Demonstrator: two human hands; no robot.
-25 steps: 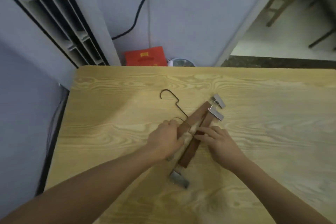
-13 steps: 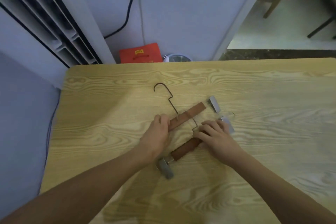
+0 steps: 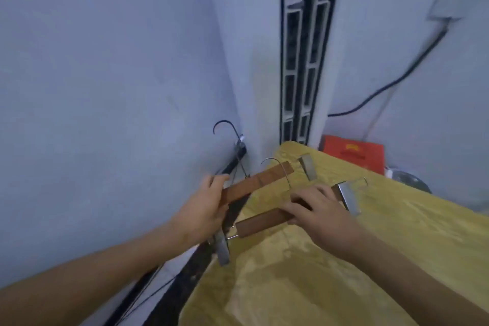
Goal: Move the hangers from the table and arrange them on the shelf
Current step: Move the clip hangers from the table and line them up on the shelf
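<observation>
From my feed: left hand (image 3: 203, 209) gripping one wooden hanger (image 3: 258, 182), lifted past table (image 3: 397, 259) edge – hook up beyond fingers. Right hand (image 3: 321, 210) curled over second hanger (image 3: 264, 221), just right of left hand, low over tabletop – contact unclear. Red box (image 3: 354, 152) beyond right hand.

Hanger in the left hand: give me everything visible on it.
The hanger is a flat brown wooden bar with a thin dark wire hook rising from its middle and a grey metal clip at the far end; another clip shows below the hand. The left hand grips the near end. It looks lifted, tilted up to the right, over the table corner. No contact with the other hanger shows.
</observation>
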